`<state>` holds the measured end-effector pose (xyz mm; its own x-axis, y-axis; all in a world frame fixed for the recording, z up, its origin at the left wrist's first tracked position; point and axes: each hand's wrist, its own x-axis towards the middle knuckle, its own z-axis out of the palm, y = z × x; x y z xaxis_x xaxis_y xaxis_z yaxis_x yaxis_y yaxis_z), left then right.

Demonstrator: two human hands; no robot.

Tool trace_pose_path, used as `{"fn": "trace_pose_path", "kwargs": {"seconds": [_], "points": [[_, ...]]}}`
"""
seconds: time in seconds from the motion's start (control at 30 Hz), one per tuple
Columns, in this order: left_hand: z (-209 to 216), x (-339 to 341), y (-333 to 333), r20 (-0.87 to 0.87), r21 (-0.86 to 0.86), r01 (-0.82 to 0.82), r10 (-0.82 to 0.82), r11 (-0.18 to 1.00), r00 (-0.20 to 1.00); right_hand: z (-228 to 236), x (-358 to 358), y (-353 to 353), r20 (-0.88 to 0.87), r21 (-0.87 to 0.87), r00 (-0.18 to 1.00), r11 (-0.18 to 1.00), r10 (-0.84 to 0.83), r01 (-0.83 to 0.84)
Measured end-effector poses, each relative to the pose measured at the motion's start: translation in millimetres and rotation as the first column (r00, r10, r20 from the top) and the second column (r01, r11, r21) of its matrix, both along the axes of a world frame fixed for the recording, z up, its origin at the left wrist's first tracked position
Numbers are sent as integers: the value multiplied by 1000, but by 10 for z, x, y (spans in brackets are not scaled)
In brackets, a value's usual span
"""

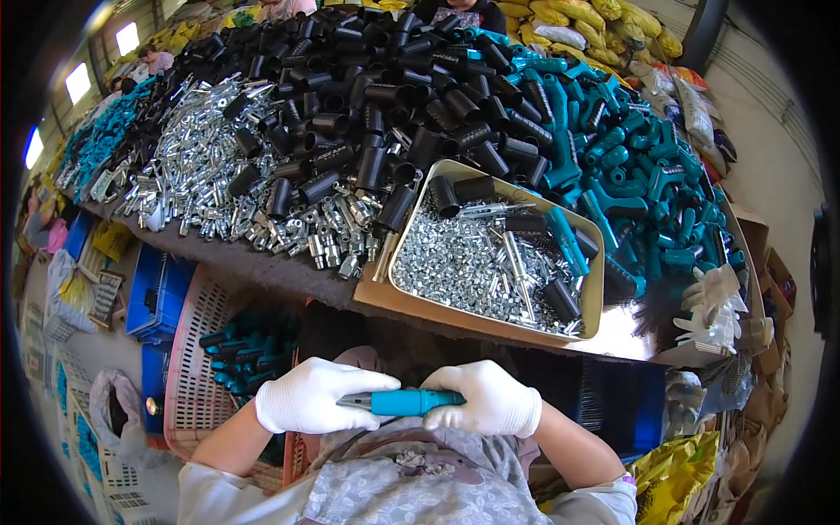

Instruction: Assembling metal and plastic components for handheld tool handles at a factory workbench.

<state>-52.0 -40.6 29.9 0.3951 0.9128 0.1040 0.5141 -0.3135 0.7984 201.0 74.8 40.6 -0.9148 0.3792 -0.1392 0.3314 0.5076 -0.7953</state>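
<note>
In front of my body I hold a teal handle piece (409, 402) level between both white-gloved hands. My left hand (317, 396) is closed around its silvery metal end (357, 400), thumb on top and fingers below. My right hand (486, 399) grips the other end, which is hidden in the palm. Just beyond, at the table's edge, a cream tray (500, 325) holds small metal nuts (455, 262), with metal rods, black sleeves and a teal handle (569, 241) lying on them.
Black tubes (372, 105) are heaped along the table, silvery metal fittings (206, 162) to the left, teal handles (634, 166) to the right. White gloves (713, 306) lie at the right corner. A pink basket (194, 367) with teal pieces stands below left. People work across the table.
</note>
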Motion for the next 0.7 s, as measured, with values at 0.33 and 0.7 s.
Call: {"fn": "trace_pose_path", "kwargs": {"seconds": [0.33,0.7], "points": [[7,48,86,-25,74,91,-90,993,996,22,110,-105,-28,-3,998,998,-58,58],[-169,364,-81,-164,338,49,7,940,986,-142,67,-109,-4,-90,1000,996,6,-7]]}}
